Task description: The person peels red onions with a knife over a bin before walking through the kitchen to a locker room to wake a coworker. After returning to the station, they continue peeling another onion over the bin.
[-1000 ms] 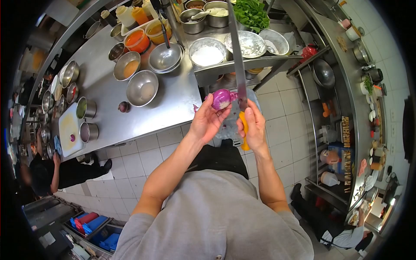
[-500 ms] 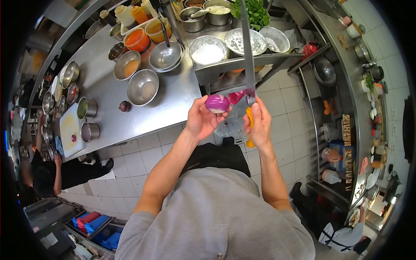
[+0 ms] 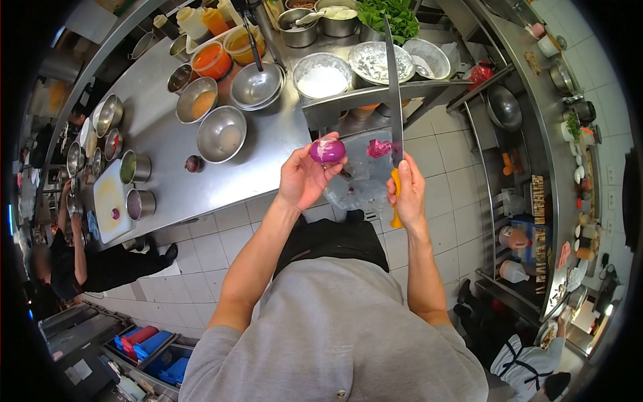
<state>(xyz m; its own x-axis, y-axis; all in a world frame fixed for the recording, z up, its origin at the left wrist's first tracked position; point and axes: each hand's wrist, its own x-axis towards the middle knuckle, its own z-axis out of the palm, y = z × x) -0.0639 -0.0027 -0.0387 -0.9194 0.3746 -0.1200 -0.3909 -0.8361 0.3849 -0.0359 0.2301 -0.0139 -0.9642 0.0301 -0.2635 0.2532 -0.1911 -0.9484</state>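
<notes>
A peeled purple onion rests in the fingers of my left hand, held up in front of the table edge. My right hand is wrapped round the yellow handle of a long knife, its blade pointing up and away from me. Between the onion and the blade shows a crumpled piece of purple onion skin, apart from the onion. Below both hands is a bin lined with clear plastic, with dark scraps inside.
On the steel table at left stand metal bowls and a small unpeeled onion. A white cutting board holds another onion piece. Bowls of white powder stand ahead. Co-workers are at far left and lower right.
The onion has moved slightly left and turned in my left hand. The skin has come away from it. The knife has shifted right and its blade has turned.
</notes>
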